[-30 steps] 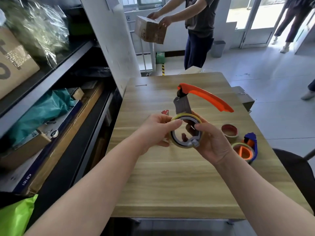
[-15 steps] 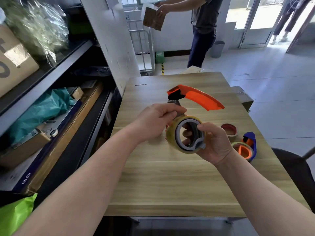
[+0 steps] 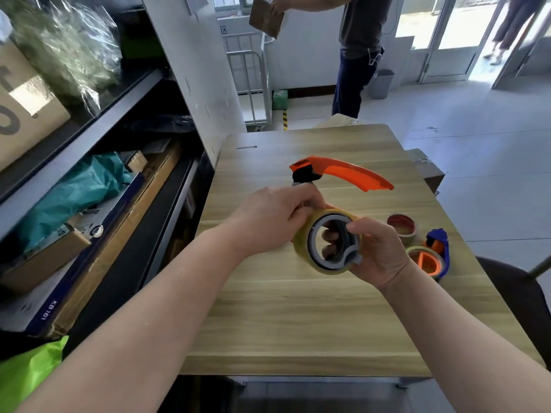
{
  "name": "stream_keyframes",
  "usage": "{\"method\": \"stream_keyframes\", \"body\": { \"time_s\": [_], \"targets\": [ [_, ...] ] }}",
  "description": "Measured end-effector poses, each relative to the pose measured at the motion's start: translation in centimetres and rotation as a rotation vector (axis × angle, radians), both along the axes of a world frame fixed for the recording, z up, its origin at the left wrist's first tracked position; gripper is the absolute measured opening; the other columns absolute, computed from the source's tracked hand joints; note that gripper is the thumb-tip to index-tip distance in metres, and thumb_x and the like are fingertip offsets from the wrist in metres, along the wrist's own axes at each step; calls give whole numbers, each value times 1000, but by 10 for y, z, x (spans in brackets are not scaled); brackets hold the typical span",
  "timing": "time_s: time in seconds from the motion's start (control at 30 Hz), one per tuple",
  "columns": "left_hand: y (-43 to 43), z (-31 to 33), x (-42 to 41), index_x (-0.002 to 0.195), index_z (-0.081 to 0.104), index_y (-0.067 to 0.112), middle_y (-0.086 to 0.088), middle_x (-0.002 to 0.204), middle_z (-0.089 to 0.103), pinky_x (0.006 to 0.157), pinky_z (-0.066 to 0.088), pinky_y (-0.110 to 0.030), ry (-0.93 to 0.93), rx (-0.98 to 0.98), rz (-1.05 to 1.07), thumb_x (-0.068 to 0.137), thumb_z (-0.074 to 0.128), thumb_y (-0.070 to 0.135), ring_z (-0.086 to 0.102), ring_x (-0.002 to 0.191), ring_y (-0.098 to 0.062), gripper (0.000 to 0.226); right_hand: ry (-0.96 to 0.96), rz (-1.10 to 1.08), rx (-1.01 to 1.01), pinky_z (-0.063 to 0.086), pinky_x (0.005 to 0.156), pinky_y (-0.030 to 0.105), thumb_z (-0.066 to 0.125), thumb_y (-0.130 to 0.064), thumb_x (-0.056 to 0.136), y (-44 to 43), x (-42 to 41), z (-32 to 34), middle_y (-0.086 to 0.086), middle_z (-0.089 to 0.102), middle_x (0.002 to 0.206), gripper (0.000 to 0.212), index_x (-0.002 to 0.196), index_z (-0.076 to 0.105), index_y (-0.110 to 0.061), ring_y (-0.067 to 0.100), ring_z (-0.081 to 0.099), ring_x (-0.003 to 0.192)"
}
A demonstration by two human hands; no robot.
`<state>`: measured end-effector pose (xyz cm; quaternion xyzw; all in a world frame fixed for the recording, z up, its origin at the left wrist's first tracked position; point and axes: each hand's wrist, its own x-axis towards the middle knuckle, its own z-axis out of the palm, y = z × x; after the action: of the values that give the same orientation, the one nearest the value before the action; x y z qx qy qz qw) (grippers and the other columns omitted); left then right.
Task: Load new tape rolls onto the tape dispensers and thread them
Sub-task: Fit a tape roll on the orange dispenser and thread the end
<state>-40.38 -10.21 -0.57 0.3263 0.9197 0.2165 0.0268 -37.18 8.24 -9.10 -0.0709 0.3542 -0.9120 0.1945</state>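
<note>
I hold an orange-handled tape dispenser [image 3: 343,174] above the wooden table [image 3: 298,317]. A roll of clear yellowish tape [image 3: 304,248] sits on its grey hub [image 3: 351,257]. My right hand [image 3: 378,251] grips the hub, fingers through its centre and thumb on the rim. My left hand [image 3: 277,219] pinches the top edge of the roll, just below the dispenser's black head. A second dispenser, blue and orange [image 3: 435,251], lies on the table to the right with a roll on it. A small reddish tape roll [image 3: 402,225] lies beside it.
Dark metal shelving [image 3: 89,138] with boxes and bags stands along the left of the table. A person [image 3: 357,49] holding a cardboard box [image 3: 265,16] stands beyond the table's far end. A dark chair [image 3: 518,293] sits at the right.
The dispenser has tipped, its orange handle swinging lower and flatter. My left hand slid from the roll's side up to its top edge. The person behind lifted the box higher.
</note>
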Motion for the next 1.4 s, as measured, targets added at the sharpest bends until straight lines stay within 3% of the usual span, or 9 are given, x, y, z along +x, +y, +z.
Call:
{"method": "stream_keyframes", "body": {
  "time_s": [0.2, 0.63, 0.73, 0.87, 0.93, 1.07, 1.17, 1.27, 1.4],
  "targets": [
    [-5, -19, 3, 93, 71, 26, 15, 69, 62, 63, 55, -34, 342, 201, 95, 88, 61, 30, 60, 62, -12, 12, -45, -58, -17, 56, 77, 38, 85, -18, 49, 1, -1, -5, 15, 70, 95, 55, 99, 72, 0, 28, 68, 85],
    [-8, -31, 4, 94, 65, 28, 12, 81, 70, 68, 59, -43, 20, 530, 291, 90, 64, 21, 70, 66, -8, 8, -80, -156, -75, 57, 63, 30, 89, -14, 39, -2, -3, 7, 9, 72, 79, 48, 84, 76, -3, 20, 69, 67],
    [-9, -30, 3, 113, 61, 28, 16, 95, 68, 76, 59, -44, -147, 546, 376, 89, 66, 36, 68, 80, -6, 27, -120, -219, -67, 52, 65, 28, 83, -15, 59, -8, -6, 11, 3, 71, 85, 37, 94, 73, -7, 13, 63, 64],
    [0, -26, 6, 106, 67, 28, 5, 103, 72, 76, 61, -46, -544, 550, 447, 75, 77, 50, 70, 95, -19, 39, -92, -288, -69, 58, 60, 30, 57, -9, 81, -18, -5, 21, 2, 72, 77, 21, 101, 64, -9, 14, 68, 63],
    [5, -28, 8, 106, 64, 29, -1, 107, 71, 78, 61, -45, -594, 523, 424, 69, 85, 43, 69, 98, -21, 45, -42, -267, -55, 58, 72, 33, 57, -16, 84, -23, -4, 22, 1, 72, 78, 25, 107, 63, -9, 16, 69, 68],
    [9, -33, 8, 111, 59, 27, -4, 110, 70, 79, 60, -47, -614, 600, 443, 63, 90, 36, 69, 100, -25, 58, -66, -237, -40, 54, 74, 30, 37, -41, 97, -23, -1, 25, -1, 72, 76, 39, 110, 61, -11, 15, 68, 67],
    [9, -35, 9, 113, 57, 25, -2, 108, 68, 79, 60, -46, -601, 655, 469, 65, 90, 33, 69, 98, -25, 59, -72, -234, -35, 47, 82, 35, 35, -41, 98, -18, 2, 27, 1, 72, 76, 44, 103, 69, -12, 16, 68, 68],
    [10, -38, 9, 115, 53, 24, -2, 111, 65, 86, 58, -44, -641, 673, 492, 57, 94, 26, 67, 100, -21, 72, -63, -247, 44, 55, 66, 30, 43, -28, 97, -18, 7, 27, 1, 71, 73, 36, 88, 75, -13, 14, 68, 64],
    [14, -39, 6, 115, 54, 19, -6, 108, 68, 85, 59, -40, -701, 705, 499, 57, 93, 18, 68, 95, -22, 70, -131, -296, -26, 55, 56, 31, 50, -36, 87, -15, 6, 26, 1, 64, 73, 31, 100, 63, -11, 15, 67, 59]
  ]
}}
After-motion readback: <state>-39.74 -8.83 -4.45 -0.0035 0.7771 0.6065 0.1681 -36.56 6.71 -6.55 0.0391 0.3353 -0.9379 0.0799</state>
